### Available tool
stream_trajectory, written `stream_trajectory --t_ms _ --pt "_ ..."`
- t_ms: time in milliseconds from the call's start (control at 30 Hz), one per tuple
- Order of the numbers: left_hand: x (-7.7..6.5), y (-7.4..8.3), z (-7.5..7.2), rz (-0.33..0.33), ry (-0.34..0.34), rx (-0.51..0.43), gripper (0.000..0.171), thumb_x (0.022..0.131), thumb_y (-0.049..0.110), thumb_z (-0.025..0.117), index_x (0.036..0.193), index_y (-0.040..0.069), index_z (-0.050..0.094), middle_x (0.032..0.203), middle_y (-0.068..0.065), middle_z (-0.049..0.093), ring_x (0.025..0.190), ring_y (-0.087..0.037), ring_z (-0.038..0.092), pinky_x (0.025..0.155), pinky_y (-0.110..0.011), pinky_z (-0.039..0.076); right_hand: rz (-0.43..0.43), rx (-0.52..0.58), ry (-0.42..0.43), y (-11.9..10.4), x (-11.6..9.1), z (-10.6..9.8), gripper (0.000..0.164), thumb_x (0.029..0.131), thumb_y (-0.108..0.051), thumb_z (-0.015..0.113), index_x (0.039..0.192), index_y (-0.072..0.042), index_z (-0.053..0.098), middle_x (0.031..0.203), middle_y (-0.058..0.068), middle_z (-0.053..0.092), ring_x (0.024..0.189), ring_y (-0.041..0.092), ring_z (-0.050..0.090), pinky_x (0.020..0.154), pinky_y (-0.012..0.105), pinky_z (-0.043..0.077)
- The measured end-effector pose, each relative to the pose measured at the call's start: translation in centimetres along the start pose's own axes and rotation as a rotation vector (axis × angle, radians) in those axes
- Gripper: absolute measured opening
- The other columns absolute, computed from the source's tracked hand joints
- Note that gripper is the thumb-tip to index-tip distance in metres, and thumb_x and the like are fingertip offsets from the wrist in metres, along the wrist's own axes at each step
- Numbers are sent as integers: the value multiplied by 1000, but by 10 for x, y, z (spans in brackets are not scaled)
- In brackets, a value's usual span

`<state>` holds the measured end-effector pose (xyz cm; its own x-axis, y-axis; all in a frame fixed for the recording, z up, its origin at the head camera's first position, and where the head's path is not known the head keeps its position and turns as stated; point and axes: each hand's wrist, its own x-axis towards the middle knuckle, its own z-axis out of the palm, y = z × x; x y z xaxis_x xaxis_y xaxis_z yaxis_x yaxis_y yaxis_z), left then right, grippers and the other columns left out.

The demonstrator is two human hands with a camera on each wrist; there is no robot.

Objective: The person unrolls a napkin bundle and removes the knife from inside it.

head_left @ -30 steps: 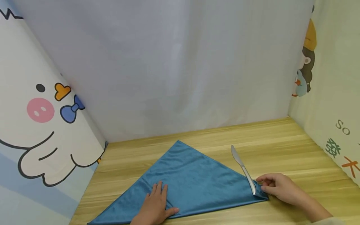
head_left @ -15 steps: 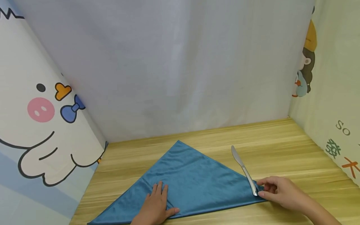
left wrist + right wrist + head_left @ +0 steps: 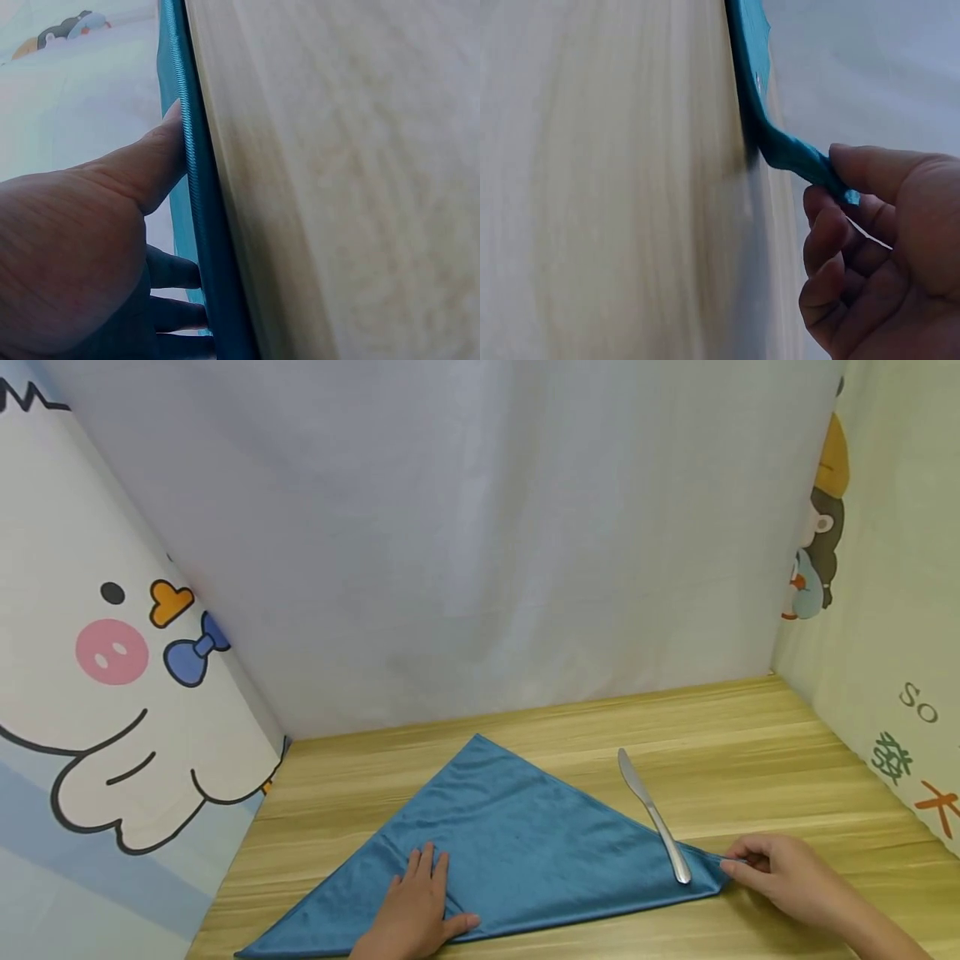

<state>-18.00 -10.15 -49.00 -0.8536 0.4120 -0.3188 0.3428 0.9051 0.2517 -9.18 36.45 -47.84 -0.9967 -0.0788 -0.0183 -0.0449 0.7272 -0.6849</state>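
Observation:
A shiny blue cloth (image 3: 517,835), folded into a triangle, lies on the wooden table with its peak pointing away. My left hand (image 3: 411,902) rests on its left part, fingers spread and straight, thumb along the near edge. In the left wrist view that thumb (image 3: 154,161) lies along the cloth's edge. At the far right my right hand (image 3: 783,877) pinches the cloth's corner between thumb and fingers. The right wrist view shows this corner (image 3: 802,161) lifted off the table. A silver table knife (image 3: 656,818) lies across the cloth's right side, handle on the cloth, blade beyond its edge.
The wooden table (image 3: 750,752) reaches back to a pale grey curtain (image 3: 480,543). A cartoon-printed panel (image 3: 150,735) borders it on the left, and another printed panel (image 3: 885,610) on the right.
The cloth's right corner, earlier folded back beside the knife handle, is now pulled out to the right in my right hand's pinch. The left hand and the knife have stayed in place.

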Motion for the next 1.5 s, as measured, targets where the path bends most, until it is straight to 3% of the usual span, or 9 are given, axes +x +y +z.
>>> stream_trajectory --t_ms 233,667,900,1133,1267,1367,1500 --pt "0 0 -1 6 3 5 103 79 73 55 148 -1 34 153 -29 22 140 -47 20 98 -68 30 40 34 -26 12 -3 -3 18 88 -26 71 92 -9 67 75 -4 60 63 2 51 56 23 46" --pt "0 -2 -1 -1 -8 0 102 80 72 56 147 -1 34 153 -28 22 139 -47 21 98 -69 30 92 -13 -55 19 -5 -5 12 86 -19 72 88 -9 67 74 -2 59 65 2 50 59 22 44" --pt "-2 -6 1 22 -33 -14 116 72 81 54 150 0 28 154 -28 17 141 -46 17 98 -70 28 113 -3 -74 21 -5 -5 15 87 -22 72 88 -8 66 75 0 57 65 3 49 58 22 44" --pt "-3 -6 -1 30 -37 -21 118 70 81 56 150 0 28 155 -27 17 141 -46 16 99 -70 28 140 -26 -82 20 -4 -5 16 87 -22 72 89 -8 66 75 0 57 65 4 49 58 22 44" --pt "-6 -3 -3 33 -33 -13 116 71 80 57 151 0 27 155 -26 17 141 -45 16 99 -70 28 149 -115 -32 10 0 -4 17 86 -24 72 91 -9 67 77 -3 59 67 5 52 60 23 45" --pt "-7 -3 -3 40 -16 -14 116 71 80 57 150 0 28 154 -27 18 141 -46 17 98 -71 27 109 -181 47 -3 5 -2 21 86 -27 73 95 -9 68 79 -6 61 70 5 54 61 24 46" --pt "-9 -9 -2 34 13 -20 115 71 81 56 149 0 31 153 -28 20 139 -50 20 96 -72 27 47 -159 113 -22 11 5 23 85 -25 75 98 -8 69 76 -6 59 65 3 51 58 23 45"
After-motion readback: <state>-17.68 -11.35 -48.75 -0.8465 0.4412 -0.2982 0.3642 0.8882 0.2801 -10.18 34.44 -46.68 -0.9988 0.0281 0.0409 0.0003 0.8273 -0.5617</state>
